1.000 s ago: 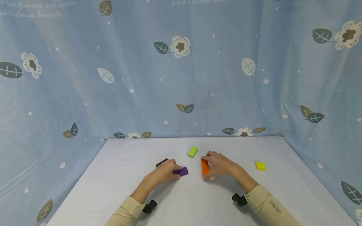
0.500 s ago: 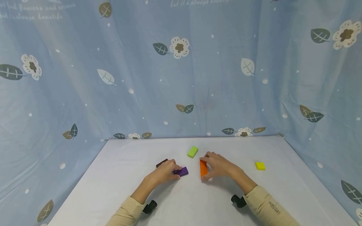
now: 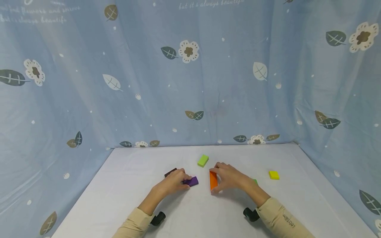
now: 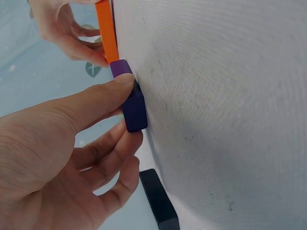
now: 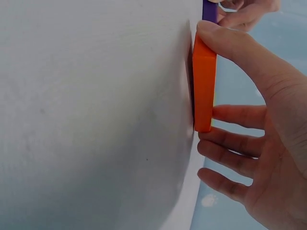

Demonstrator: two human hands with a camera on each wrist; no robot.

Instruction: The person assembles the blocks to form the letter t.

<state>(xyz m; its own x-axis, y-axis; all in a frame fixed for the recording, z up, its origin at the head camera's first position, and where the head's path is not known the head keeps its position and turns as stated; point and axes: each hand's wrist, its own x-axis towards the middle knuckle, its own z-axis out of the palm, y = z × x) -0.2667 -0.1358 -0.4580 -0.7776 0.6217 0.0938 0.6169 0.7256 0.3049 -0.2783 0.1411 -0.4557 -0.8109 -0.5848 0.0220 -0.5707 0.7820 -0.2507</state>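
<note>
In the head view my left hand [image 3: 174,181] pinches a purple block [image 3: 191,181] lying on the white table. The left wrist view shows the thumb on the near side of this purple block [image 4: 134,108] and fingers behind it. My right hand [image 3: 228,177] grips an orange block [image 3: 213,181] by its two ends, thumb at the near end. In the right wrist view the orange block [image 5: 205,88] stands close over the tabletop, a thin shadow along it. A short gap separates the two blocks in the head view.
A dark brown block [image 3: 170,172] lies just behind my left hand. Farther back is a lime green block [image 3: 203,161], and a yellow block [image 3: 274,175] sits to the right. A green block [image 3: 255,181] is mostly hidden by my right forearm. A blue patterned curtain [image 3: 190,82] encloses the table.
My right hand has moved slightly left and toward me with the orange block, uncovering a bit of the green block behind the forearm. My left hand and the purple block stay in place.
</note>
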